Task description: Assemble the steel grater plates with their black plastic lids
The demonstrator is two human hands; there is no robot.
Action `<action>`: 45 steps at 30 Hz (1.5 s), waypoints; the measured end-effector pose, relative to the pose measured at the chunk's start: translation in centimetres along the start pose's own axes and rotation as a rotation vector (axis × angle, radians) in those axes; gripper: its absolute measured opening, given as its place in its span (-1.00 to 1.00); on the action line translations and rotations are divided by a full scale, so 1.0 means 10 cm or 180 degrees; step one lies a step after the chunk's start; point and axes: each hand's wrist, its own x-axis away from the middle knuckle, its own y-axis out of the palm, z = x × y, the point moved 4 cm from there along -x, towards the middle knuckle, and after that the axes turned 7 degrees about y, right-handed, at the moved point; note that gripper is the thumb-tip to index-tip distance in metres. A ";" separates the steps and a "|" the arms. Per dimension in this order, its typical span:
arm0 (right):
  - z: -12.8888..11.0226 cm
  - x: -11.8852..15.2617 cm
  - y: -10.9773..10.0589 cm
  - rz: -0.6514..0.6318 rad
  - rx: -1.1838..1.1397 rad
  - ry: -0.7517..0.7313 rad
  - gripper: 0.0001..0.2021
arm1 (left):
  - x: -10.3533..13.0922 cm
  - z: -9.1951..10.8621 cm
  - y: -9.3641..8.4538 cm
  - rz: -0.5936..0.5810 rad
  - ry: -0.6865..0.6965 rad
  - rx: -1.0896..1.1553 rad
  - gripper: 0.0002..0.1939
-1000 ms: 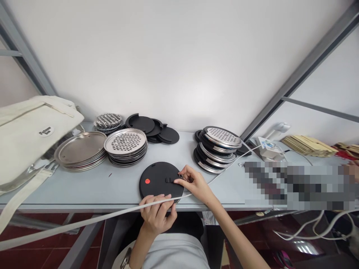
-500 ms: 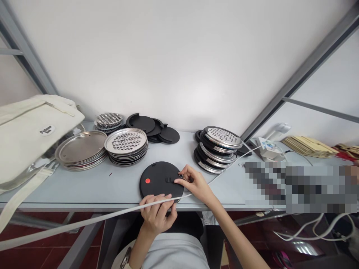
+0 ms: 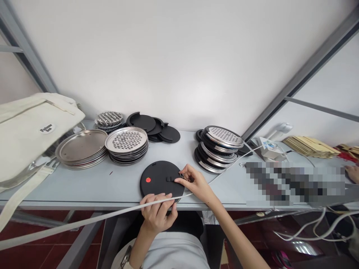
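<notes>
A round black plate with a red dot sticker lies near the table's front edge. My left hand grips its near rim, fingers on top and thumb lower down. At its right side my right hand is pinched, thumb and forefinger around a small part beside a black tab. Some thin metal shows between those fingers, but its kind is unclear. A white cable crosses in front of the plate and over my left fingers.
Metal plates and grater discs are stacked at left, near a cream bag. Black discs lie behind. Black-rimmed graters form a stack at right. Beyond are a white box and another person's hand.
My hands keep the same hold on the black plate and the small part. At far right, the other person's hand shows more fully now.
</notes>
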 end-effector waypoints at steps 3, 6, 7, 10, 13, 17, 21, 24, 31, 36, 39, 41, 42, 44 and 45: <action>0.00 0.00 0.00 0.0000 0.0022 0.0002 -0.73 | -0.01 0.00 0.01 0.0011 0.0003 0.0008 -0.97; -0.01 0.00 0.00 0.0008 0.0027 0.0005 -0.74 | -0.01 0.00 0.01 0.0036 0.0019 0.0010 -0.97; -0.01 0.00 0.00 0.0010 0.0023 0.0007 -0.74 | -0.01 0.00 0.01 0.0034 0.0022 0.0011 -0.97; -0.01 0.00 -0.01 0.0006 0.0005 -0.0001 -0.73 | -0.01 0.00 0.01 0.0008 0.0021 0.0025 -0.96; 0.00 0.00 -0.01 0.0006 -0.0008 -0.0008 -0.74 | 0.00 0.00 0.01 0.0017 0.0023 0.0030 -0.96; 0.01 0.00 0.00 -0.0007 -0.0020 -0.0002 -0.74 | 0.00 0.00 0.02 0.0009 0.0001 0.0025 -0.96; 0.01 0.00 0.00 -0.0009 -0.0036 -0.0005 -0.73 | -0.01 0.00 0.01 0.0016 -0.0003 0.0023 -0.97; 0.00 0.00 -0.01 -0.0006 -0.0030 0.0011 -0.72 | -0.01 0.00 0.00 0.0022 0.0009 0.0028 -0.97; 0.00 0.00 -0.01 0.0025 -0.0003 0.0047 -0.68 | -0.03 0.00 0.00 0.0048 -0.0010 0.0029 -0.96; -0.01 0.01 -0.01 0.0021 -0.0016 0.0046 -0.67 | -0.04 0.01 0.00 0.0036 -0.0003 0.0024 -0.97; -0.02 0.02 -0.01 0.0059 0.0029 0.0036 -0.67 | -0.04 0.01 0.00 0.0023 -0.0003 0.0037 -0.97; -0.04 0.02 -0.01 0.0105 0.0088 0.0023 -0.68 | -0.04 0.01 0.00 0.0027 -0.0005 0.0033 -0.98; -0.04 0.03 -0.01 0.0130 0.0121 0.0018 -0.69 | -0.04 0.01 0.00 0.0031 -0.0010 0.0023 -0.98; -0.05 0.04 0.00 0.0184 0.0186 0.0014 -0.69 | -0.04 0.01 0.00 0.0036 -0.0016 -0.0001 -0.98; -0.06 0.04 0.00 0.0201 0.0212 0.0009 -0.70 | -0.04 0.01 0.00 0.0028 -0.0014 -0.0009 -0.97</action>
